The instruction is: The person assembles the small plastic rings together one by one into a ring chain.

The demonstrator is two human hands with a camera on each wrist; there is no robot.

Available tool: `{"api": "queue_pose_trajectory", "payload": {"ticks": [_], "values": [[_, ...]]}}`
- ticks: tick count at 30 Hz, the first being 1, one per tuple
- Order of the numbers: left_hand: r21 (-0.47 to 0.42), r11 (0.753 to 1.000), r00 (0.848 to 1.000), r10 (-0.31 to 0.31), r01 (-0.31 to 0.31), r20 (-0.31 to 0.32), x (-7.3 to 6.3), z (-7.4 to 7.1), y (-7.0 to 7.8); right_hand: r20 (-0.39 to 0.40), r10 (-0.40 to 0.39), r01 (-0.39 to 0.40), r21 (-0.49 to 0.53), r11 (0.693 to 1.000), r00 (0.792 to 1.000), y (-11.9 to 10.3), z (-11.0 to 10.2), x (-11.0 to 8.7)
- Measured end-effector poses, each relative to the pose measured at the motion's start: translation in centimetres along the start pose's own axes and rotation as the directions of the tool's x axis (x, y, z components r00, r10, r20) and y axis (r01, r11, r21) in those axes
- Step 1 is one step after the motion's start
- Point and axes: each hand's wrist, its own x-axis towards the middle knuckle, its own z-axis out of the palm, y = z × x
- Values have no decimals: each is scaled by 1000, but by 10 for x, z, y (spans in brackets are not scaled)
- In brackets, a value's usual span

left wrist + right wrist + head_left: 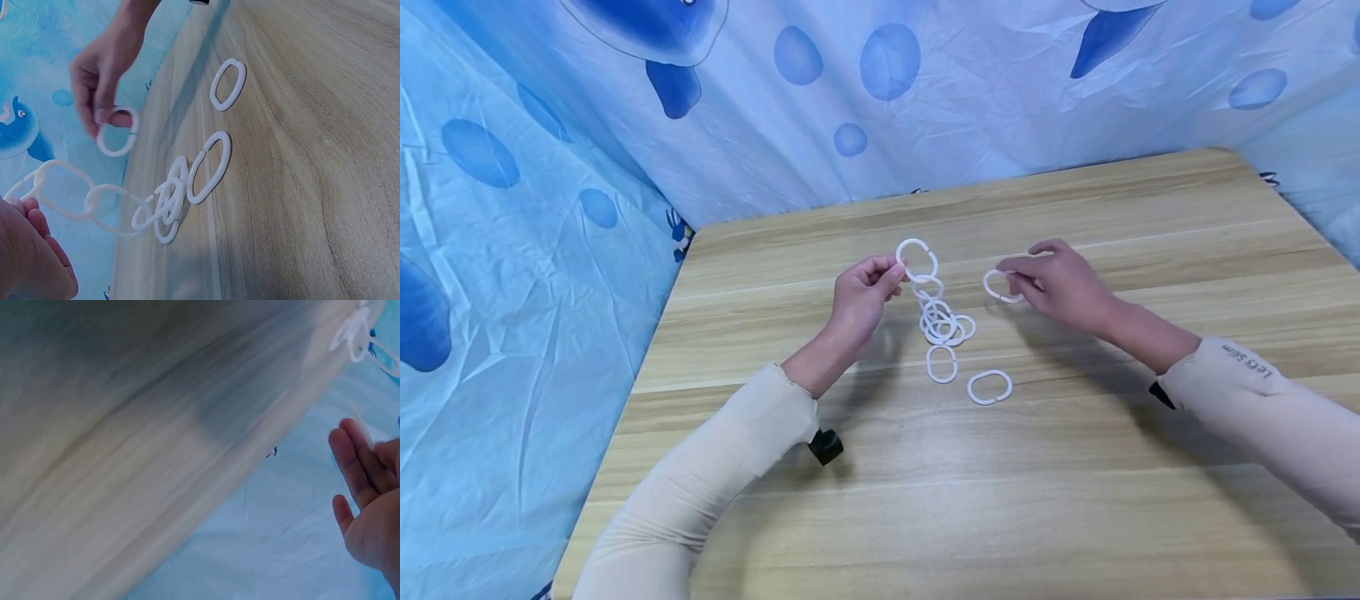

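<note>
A chain of white plastic oval links (942, 325) hangs from my left hand (860, 300), which pinches its end link (913, 241) between thumb and fingers. The chain's lower links lie heaped on the table. To the right, my right hand (1063, 287) pinches a single white link (986, 285) above the table, apart from the chain. In the left wrist view this single link (112, 154) shows a small gap in its loop. In the right wrist view the same link is blurred and nearly edge-on.
Two loose white links lie on the wooden table (1000, 500): one link (928, 365) close below the heap, another link (990, 372) to its right. A blue patterned curtain (737, 158) hangs along the table's far and left edges.
</note>
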Motion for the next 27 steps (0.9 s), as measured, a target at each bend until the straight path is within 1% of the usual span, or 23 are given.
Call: {"api": "queue_pose_trajectory", "payload": {"ticks": [1, 3, 5, 6, 8, 10, 12, 14, 16, 23, 27], "values": [[0, 1000, 1000, -1, 1, 1, 0, 0, 0, -18, 51, -50, 35, 998, 999, 0, 0, 1], [-3, 1000, 1000, -3, 3, 5, 0, 1, 0, -33, 154, -150, 114, 982, 987, -2, -1, 4], [-3, 1000, 1000, -8, 8, 12, -1, 1, -1, -23, 255, -247, 191, 950, 967, -5, -2, 6], [-3, 1000, 1000, -11, 11, 18, -1, 2, -1, -9, 303, -292, 231, 928, 953, -7, -3, 7], [1, 1000, 999, -16, 16, 30, 0, 3, -2, 26, 391, -379, 308, 873, 920, -10, -6, 10], [5, 1000, 999, -20, 19, 44, 0, 3, -3, 61, 460, -447, 377, 811, 886, -14, -8, 13], [5, 1000, 998, -19, 18, 57, 0, 4, -4, 94, 509, -495, 438, 751, 856, -16, -9, 15], [5, 1000, 998, -17, 17, 66, 0, 5, -4, 117, 535, -520, 474, 710, 837, -17, -10, 18], [8, 1000, 997, -18, 18, 73, 0, 6, -4, 131, 543, -529, 498, 687, 830, -17, -10, 20], [32, 999, 994, -30, 27, 102, -1, 6, -4, 165, 549, -536, 560, 632, 819, -21, -11, 26], [48, 998, 992, -37, 31, 118, -1, 6, -5, 168, 555, -532, 599, 599, 815, -25, -10, 30]]}}
